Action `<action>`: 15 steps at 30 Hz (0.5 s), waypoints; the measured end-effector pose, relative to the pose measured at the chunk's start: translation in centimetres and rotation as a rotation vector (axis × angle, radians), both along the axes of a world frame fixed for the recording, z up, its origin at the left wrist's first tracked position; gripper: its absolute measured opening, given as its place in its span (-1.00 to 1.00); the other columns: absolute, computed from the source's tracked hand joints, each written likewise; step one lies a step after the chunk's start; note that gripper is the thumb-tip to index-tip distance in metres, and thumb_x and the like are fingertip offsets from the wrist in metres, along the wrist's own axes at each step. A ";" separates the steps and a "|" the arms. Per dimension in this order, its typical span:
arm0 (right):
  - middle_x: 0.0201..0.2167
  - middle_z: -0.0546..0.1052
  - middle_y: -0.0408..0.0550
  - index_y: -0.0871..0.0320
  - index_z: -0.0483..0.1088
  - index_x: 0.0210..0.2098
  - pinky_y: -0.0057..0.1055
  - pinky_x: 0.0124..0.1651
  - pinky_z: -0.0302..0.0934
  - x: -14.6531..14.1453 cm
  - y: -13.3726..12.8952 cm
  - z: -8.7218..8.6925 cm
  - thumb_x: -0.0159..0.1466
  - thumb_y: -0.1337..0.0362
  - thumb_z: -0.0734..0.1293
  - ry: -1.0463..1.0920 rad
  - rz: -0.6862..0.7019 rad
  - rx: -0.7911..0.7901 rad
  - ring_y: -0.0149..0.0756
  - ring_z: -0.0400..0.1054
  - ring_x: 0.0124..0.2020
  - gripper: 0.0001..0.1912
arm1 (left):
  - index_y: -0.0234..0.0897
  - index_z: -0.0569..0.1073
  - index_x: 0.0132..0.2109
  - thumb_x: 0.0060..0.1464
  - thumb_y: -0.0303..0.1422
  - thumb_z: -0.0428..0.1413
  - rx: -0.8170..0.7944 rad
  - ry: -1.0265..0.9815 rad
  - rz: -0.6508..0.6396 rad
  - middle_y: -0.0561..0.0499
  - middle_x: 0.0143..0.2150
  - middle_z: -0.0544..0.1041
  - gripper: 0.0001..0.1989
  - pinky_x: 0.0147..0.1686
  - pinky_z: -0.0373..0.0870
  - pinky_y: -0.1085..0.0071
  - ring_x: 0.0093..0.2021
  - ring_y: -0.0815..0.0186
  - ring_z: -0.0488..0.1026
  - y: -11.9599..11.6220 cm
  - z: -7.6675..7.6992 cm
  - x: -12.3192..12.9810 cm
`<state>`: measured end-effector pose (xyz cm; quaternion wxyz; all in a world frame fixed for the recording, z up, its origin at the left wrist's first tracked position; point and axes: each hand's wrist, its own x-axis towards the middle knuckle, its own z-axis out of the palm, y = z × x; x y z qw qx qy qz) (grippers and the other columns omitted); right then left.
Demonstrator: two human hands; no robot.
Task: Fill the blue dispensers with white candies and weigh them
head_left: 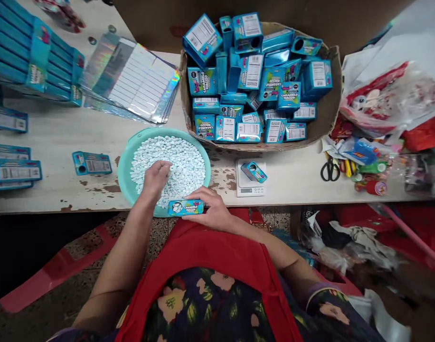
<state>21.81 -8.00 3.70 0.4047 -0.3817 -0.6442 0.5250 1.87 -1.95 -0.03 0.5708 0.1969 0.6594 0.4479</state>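
Observation:
A round turquoise bowl point(124, 166) full of small white candies point(184, 159) stands at the table's front edge. Over the candies, my left hand point(157, 178) is closed, its fingers pressed together; what they hold is hidden. My right hand point(212, 209) grips a small blue candy box point(186, 207) at its right end, over the bowl's front rim. White candies show in the round window of that box. To the right, another blue box point(254, 172) lies on a small white scale point(250, 191).
Behind stands a cardboard tray point(336, 95) heaped with blue boxes. Stacked blue packs point(35, 57), silvery label sheets point(142, 80) and a single box point(92, 163) are at left. Black scissors point(330, 170) and bagged items point(395, 102) are at right.

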 end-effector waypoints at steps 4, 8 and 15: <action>-0.23 0.50 -0.03 0.08 0.46 -0.14 -0.33 -0.13 0.33 2.3 -0.4 -0.3 0.09 0.11 0.48 -0.042 -0.084 -0.046 -0.28 0.41 -0.20 -0.63 | -0.32 0.39 -0.36 0.12 -0.32 0.12 -0.061 -0.310 0.113 0.12 -0.58 0.28 -0.84 -0.73 0.04 0.69 -0.65 0.56 0.17 0.7 0.0 -0.3; -0.24 0.51 -0.05 0.07 0.46 -0.15 -0.31 -0.12 0.33 4.6 -0.6 -0.1 0.07 0.15 0.49 -0.094 -0.174 -0.057 -0.26 0.41 -0.19 -0.63 | -0.36 0.40 -0.33 0.16 -0.37 0.05 -0.211 -0.459 0.082 0.05 -0.52 0.32 -0.85 -0.72 0.11 0.71 -0.59 0.54 0.25 1.1 0.2 0.4; -0.20 0.49 -0.06 0.06 0.45 -0.11 -0.30 -0.13 0.33 10.8 -1.9 3.1 0.05 0.24 0.51 -0.196 -0.448 -0.108 -0.25 0.40 -0.17 -0.60 | -0.38 0.45 -0.21 -0.08 -0.41 0.25 -0.143 -0.375 -0.267 0.10 -0.51 0.31 -0.75 -0.77 -0.05 0.71 -0.64 0.57 0.19 2.0 2.3 6.0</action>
